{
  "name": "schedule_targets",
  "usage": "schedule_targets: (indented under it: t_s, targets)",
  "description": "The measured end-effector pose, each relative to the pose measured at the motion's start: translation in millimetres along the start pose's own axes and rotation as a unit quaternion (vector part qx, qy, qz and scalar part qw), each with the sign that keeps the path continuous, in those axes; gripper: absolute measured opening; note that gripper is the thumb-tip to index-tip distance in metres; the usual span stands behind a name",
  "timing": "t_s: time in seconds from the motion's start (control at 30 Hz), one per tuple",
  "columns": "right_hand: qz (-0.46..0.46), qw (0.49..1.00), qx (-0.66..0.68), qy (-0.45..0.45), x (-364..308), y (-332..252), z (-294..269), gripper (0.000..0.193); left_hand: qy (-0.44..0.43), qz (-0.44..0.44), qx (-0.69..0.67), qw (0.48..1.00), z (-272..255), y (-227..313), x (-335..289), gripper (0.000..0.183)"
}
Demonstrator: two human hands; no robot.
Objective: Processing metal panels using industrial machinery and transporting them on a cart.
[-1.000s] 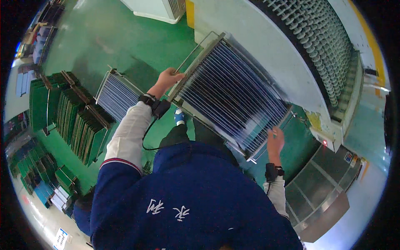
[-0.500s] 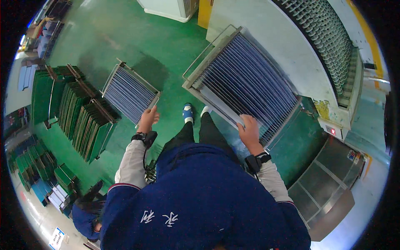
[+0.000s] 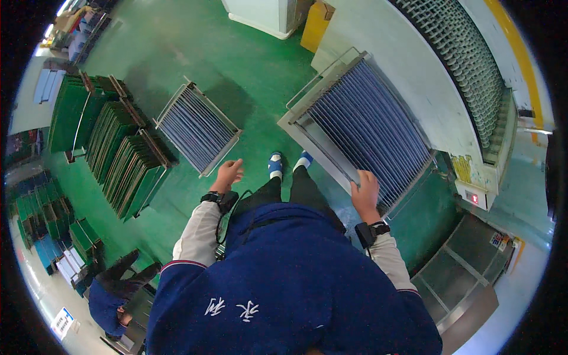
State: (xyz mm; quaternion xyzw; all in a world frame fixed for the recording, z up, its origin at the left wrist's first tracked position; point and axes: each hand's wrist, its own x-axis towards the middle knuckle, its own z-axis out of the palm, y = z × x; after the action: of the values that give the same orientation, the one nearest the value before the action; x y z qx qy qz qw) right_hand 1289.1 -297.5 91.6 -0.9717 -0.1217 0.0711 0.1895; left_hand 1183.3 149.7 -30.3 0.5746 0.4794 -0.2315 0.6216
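Note:
My right hand (image 3: 365,192) is at the near side of a large metal-framed rack (image 3: 291,126) on the right. Its fingers are bent over a dark bar (image 3: 331,155) that runs along the rack's near side. Many parallel blue-grey slats (image 3: 373,127) fill the frame behind the bar. On the left, my left hand (image 3: 229,176) hangs in the air with its fingers loosely bent and apart, holding nothing. It is just off the near corner of a smaller rack (image 3: 198,127) with similar slats, which stands on the floor.
Racks of upright green boards (image 3: 121,160) stand at the left. A white machine with a mesh conveyor (image 3: 461,65) borders the large rack on the right. A metal cabinet (image 3: 467,266) is at lower right. A bent-over person (image 3: 112,302) is at lower left.
My left hand has come away from the smaller rack's edge. The dark bar now shows apart from the slats by my right hand. My right foot has stepped to the right.

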Motion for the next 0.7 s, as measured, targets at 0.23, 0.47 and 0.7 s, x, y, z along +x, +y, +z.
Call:
schedule_targets:
  t_s: [0.23, 0.47, 0.7]
  targets:
    - [0.014, 0.999, 0.026, 0.037, 8, 5, 15, 0.027, -0.027, 0.021, -0.02, 0.999, -1, 10, -7, 0.044]
    - [-0.02, 0.999, -0.029, 0.033, 9, 11, 30, 0.019, 0.024, 0.018, -0.048, 0.998, -38, -11, -4, 0.042]
    - [0.017, 0.999, -0.036, -0.013, 9, 8, 38, 0.017, 0.074, 0.006, -0.077, 0.994, -69, -43, -3, 0.045]
